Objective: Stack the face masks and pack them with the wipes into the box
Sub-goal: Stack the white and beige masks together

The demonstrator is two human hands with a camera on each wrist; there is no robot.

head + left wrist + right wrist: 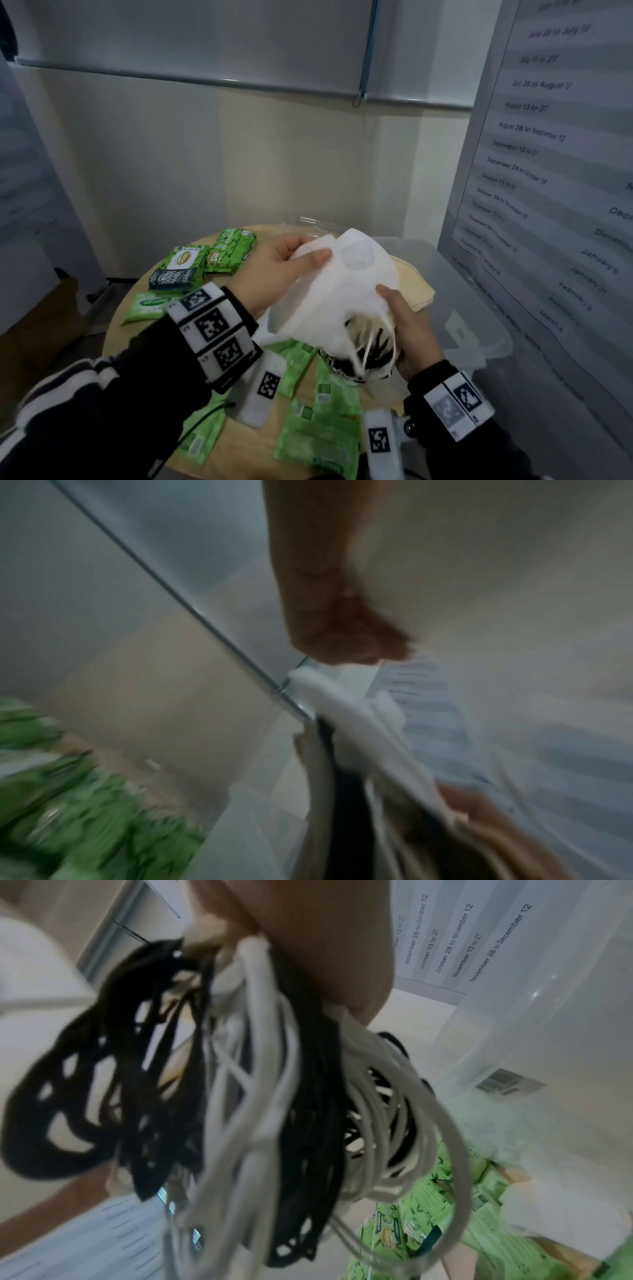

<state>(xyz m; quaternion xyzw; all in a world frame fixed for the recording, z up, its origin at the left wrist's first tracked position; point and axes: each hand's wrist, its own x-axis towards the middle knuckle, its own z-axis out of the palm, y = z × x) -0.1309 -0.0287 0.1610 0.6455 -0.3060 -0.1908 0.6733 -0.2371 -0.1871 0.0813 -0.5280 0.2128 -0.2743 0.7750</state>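
Your left hand point(274, 270) and right hand point(407, 329) hold a stack of face masks point(337, 291) in the air above the round wooden bench point(239, 431). The left fingers point(310, 258) are curled onto the far end of the stack, thumb on top of the white mask. Your right hand grips the near end, fingers wrapped under it, where a tangle of black and white ear loops point(260, 1085) hangs down. A white mask is on top of the stack; dark ones show underneath at the near end.

Green wipe packs lie scattered on the bench. Three sit at the far left point(191, 263), one of them with a dark panel, and several flatter ones point(318, 425) lie close to you, under your wrists. A clear plastic box point(459, 294) stands on the right of the bench, just beyond your right hand, with a small label on its side. A tan, flat item point(412, 284) lies behind the masks by the box; what it is cannot be told.

A sheet listing date ranges point(534, 137) hangs on the right. The left wrist view is badly blurred.
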